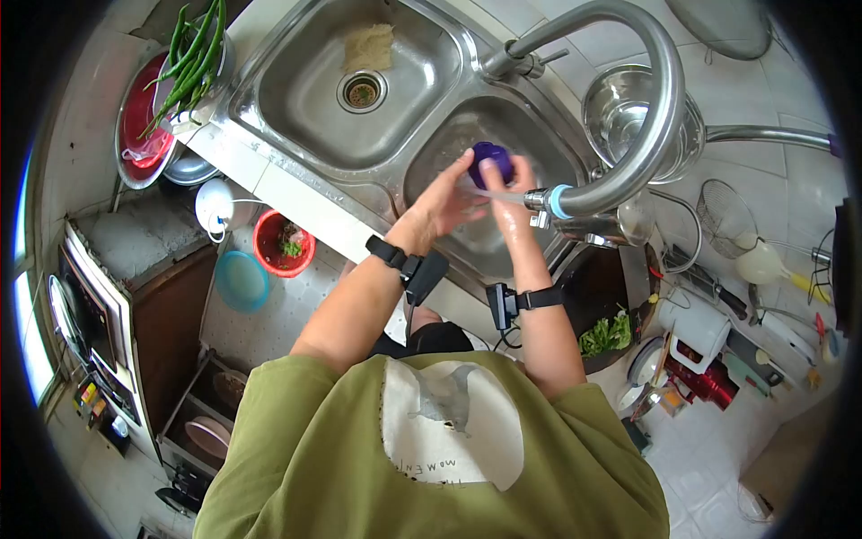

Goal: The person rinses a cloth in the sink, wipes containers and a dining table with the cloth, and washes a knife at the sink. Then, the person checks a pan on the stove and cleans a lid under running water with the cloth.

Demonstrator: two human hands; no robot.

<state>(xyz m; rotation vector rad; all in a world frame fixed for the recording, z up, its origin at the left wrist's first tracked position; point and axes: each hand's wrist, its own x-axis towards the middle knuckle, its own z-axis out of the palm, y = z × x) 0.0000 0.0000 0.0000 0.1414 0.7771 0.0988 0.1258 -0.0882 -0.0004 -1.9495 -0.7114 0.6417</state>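
Observation:
A dark purple rounded thing (pixel 490 165) is held over the smaller right sink basin (pixel 449 162); its exact kind I cannot make out. My right hand (pixel 510 190) grips it, with a digit across its near face and others at its right side. My left hand (pixel 438 199) has its fingers spread, one fingertip reaching the purple thing's left edge. Water streams from the tip of the curved metal faucet (pixel 664 99) towards both hands, and the wet skin shines. Part of the purple thing is hidden behind my fingers.
Beside this basin is a larger one (pixel 296 99) with a drain strainer (pixel 362 91) and a tan cloth (pixel 368 48). Green chillies (pixel 190 67) lie at upper left. A red bowl (pixel 284 242) stands low left. Leafy greens (pixel 606 335) sit in a dark pan to the right.

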